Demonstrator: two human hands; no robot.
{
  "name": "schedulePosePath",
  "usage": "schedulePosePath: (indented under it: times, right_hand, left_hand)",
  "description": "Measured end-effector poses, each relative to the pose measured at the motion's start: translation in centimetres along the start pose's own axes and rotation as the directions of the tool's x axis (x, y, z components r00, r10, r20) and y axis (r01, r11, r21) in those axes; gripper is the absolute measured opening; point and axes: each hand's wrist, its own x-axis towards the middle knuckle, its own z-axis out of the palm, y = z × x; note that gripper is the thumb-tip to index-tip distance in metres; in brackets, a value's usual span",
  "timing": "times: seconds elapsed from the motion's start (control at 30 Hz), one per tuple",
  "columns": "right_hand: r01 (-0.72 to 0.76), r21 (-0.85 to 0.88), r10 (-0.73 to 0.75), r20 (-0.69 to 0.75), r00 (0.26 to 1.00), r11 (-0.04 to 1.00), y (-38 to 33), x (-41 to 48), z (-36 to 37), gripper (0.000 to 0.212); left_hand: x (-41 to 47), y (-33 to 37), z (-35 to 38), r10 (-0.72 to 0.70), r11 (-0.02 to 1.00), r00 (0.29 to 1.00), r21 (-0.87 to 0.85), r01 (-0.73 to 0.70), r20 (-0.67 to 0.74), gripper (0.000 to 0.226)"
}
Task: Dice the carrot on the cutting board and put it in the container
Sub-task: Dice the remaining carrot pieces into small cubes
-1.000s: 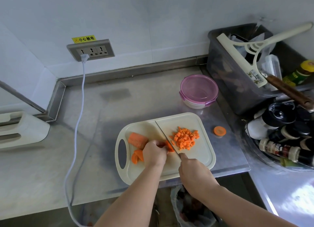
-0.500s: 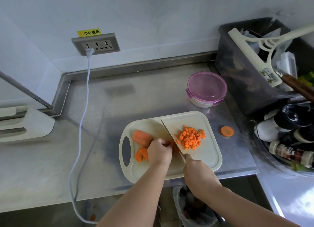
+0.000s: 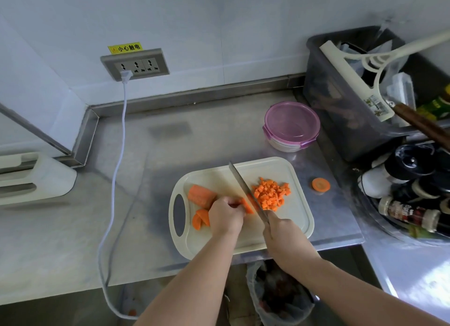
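A cream cutting board (image 3: 299, 218) lies on the steel counter. A pile of diced carrot (image 3: 271, 193) sits on its right half. My left hand (image 3: 225, 214) holds down carrot strips (image 3: 247, 205) with curled fingers. My right hand (image 3: 280, 229) grips the handle of a knife (image 3: 239, 182), whose blade stands on edge across the strips, between them and the dice. A thick carrot chunk (image 3: 201, 194) and two half slices (image 3: 201, 219) lie left of my left hand. The round container (image 3: 291, 127) with a pink lid stands closed behind the board.
A carrot end slice (image 3: 321, 184) lies on the counter right of the board. A grey bin (image 3: 345, 99) with utensils and a basin of bottles (image 3: 411, 199) crowd the right side. A white cable (image 3: 114, 169) hangs from the wall socket. A waste bag (image 3: 280, 299) sits below the counter edge.
The knife blade has turned from showing its flat side to standing edge-down across the carrot strips. The camera has shifted slightly; both hands stay at the same spot on the board.
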Motion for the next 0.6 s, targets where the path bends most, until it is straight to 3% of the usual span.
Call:
schedulePosePath:
  times: [0.13, 0.27, 0.6]
  right_hand:
    - [0.024, -0.100, -0.021, 0.028, 0.999, 0.995, -0.8, -1.0, -0.2, 0.046]
    - [0.004, -0.080, 0.000, 0.053, 0.999, 0.997, -0.8, -1.1, -0.2, 0.035]
    - [0.000, -0.092, 0.008, 0.086, 0.996, 0.996, -1.1, -1.2, -0.1, 0.033]
  left_hand:
    - [0.0, 0.0, -0.1, -0.011, 1.000, 1.000, 0.003, 0.011, -0.005, 0.006]
    - [-0.2, 0.1, -0.2, 0.000, 1.000, 1.000, -0.006, 0.000, -0.007, 0.009]
    - [-0.2, 0.0, -0.1, 0.012, 1.000, 1.000, 0.017, -0.012, -0.011, 0.009]
